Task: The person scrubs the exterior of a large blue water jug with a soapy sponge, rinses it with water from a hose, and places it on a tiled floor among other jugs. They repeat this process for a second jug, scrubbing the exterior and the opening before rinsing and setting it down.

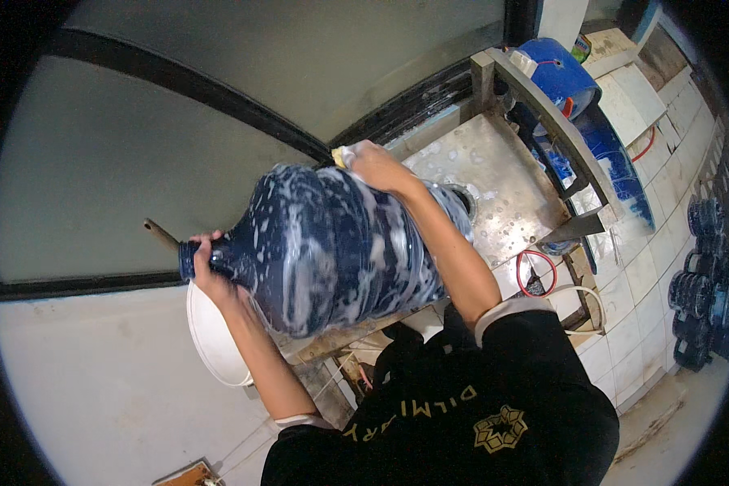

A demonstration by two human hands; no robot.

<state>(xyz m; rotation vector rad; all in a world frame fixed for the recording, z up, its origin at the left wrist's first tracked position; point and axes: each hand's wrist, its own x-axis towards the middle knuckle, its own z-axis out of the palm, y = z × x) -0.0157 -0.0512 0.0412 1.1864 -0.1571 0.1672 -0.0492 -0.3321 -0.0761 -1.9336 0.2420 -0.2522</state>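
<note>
A large translucent blue water jug [324, 251] lies on its side across a metal-topped stand, streaked with white suds. My left hand [211, 271] is closed around its neck [188, 261], at the left end. On the jug's upper far side my right hand [378, 168] presses a small yellow sponge [338, 157], its fingers partly hidden behind the hand. Just beyond the neck, a brownish stick-like handle [162, 233] pokes out; its other end is out of sight.
Right of the jug is the wet metal top [502, 182] with a raised frame [547, 121]. Blue containers [559, 73] stand behind it. A white bucket [211, 348] sits below the neck. Several blue jugs [705, 283] are at far right. A frosted panel [138, 162] rises behind.
</note>
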